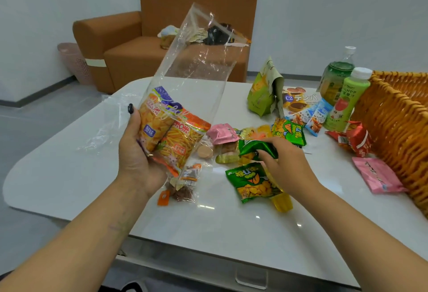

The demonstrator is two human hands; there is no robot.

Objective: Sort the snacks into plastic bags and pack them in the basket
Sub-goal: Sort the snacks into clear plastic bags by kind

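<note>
Gripping a clear plastic bag (185, 78) by its lower end, the left hand (136, 152) curls round two orange snack packs (166, 134) inside it. The right hand (280, 159) pinches a green packet (254, 147) among loose snacks on the worktop (69, 176). Beyond the right hand stand two bottles (342, 97) beside the wicker basket (398, 125).

Glossy white worktop (69, 176), rounded corners, fills the foreground. At 12 o'clock: brown sofa (129, 55) against a plain pale wall (324, 13), clutter on its seat. At 10 o'clock: pink perforated bin (71, 60) touching the sofa arm. Grey floor (46, 106), dark skirting. Light even, diffuse.
</note>
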